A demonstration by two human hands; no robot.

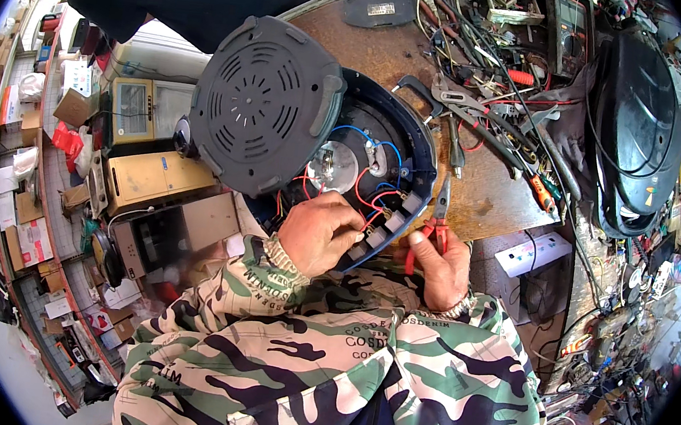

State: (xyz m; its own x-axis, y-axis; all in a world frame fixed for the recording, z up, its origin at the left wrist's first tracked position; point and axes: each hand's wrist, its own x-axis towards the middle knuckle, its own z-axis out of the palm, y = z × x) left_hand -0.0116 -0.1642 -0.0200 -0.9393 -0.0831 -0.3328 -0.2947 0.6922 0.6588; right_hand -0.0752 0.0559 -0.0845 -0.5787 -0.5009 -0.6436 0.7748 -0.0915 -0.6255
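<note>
A person in a camouflage jacket (317, 351) works with both hands on an opened appliance housing (425, 143), dark blue and rounded, which sits at the near edge of a cluttered wooden workbench (495, 200). The left hand (315, 233) reaches in over the near side of the housing, thumb and fingers drawn close together beside the red wires (359, 183) and a row of pale connectors (384, 234); whether a wire is pinched between the fingertips cannot be told. The right hand (443, 275), just outside the housing's right side, has its fingers wrapped around red-handled pliers (441, 215), their nose pointing away from the person. A dark grey vented base cover (256, 108) leans over the left of the housing, exposing blue wires (395, 149) and a silvery disc (335, 166) inside. To the right lie locking pliers (459, 98) and an orange-handled screwdriver (542, 192), with a glossy black shell (636, 127) beyond. Goods fill shelves (45, 181) at left.
</note>
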